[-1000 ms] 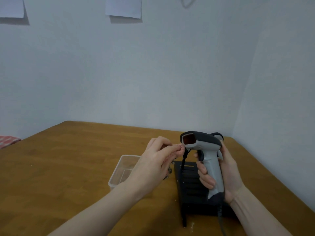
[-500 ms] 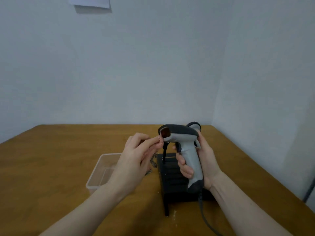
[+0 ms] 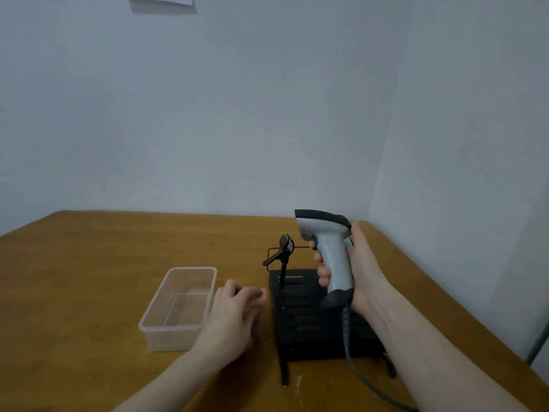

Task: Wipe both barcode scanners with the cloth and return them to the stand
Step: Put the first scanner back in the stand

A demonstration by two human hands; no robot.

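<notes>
My right hand (image 3: 364,269) grips the handle of a grey and black barcode scanner (image 3: 329,248), held upright above the black slotted stand (image 3: 300,322). The scanner's head points left and its cable (image 3: 353,367) trails down toward me. A thin post with a black clip cradle (image 3: 283,249) rises from the stand's back left. My left hand (image 3: 234,313) rests low on the table beside the stand, fingers curled over a dark patterned cloth (image 3: 255,330) that is almost wholly hidden. No second scanner shows.
A clear plastic tub (image 3: 184,269) sits just left of my left hand on the wooden table (image 3: 89,263). Walls close in behind and at the right, near the table's corner. A sheet of paper (image 3: 162,0) hangs high on the wall.
My left hand has dropped from the scanner's front window down to the table beside the stand. The scanner's head has turned so its window no longer faces me.
</notes>
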